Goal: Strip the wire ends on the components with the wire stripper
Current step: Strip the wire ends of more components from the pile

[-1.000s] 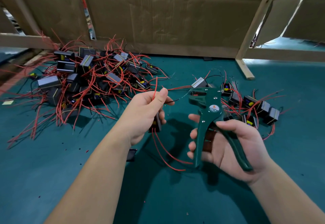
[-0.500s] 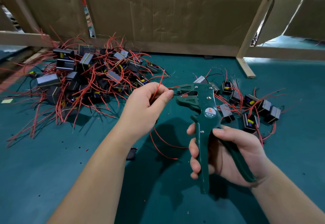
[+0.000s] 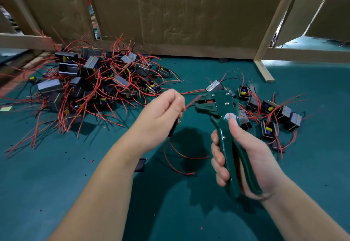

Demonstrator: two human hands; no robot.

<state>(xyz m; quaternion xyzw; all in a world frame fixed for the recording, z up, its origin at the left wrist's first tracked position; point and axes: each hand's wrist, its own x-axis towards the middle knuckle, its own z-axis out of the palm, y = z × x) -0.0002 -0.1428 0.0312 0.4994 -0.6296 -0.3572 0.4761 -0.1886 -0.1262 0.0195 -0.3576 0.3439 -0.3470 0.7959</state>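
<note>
One green stripper [image 3: 226, 144] is standing upright in the right hand [image 3: 248, 157], near right. The fingers are curling round both handles, and the thumb is pressing on the label below the head. Just left of it, the left hand [image 3: 161, 115] is pinching one red wire [image 3: 190, 104] between thumb and forefinger. That wire, blurred, is running right into the stripper's mouth. One dark component [image 3: 173, 129] is showing under that palm, mostly hidden. Two more red wires [image 3: 189, 158] are hanging from it in loops above the mat [image 3: 56, 193].

One small black piece [image 3: 139, 165] is lying on the mat below the left wrist. Farther right, beyond the stripper, about nine components are lying in a loose group [image 3: 270, 108]. Far left, well over a dozen are lying heaped in a pile [image 3: 91, 81], its red leads too tangled for an exact count.

The mat is teal, and red and dark scraps are dotting it. At the far edge, brown cardboard [image 3: 180, 13] is forming a wall, and a slanted wooden post [image 3: 274, 23] is standing in front of it at the right.
</note>
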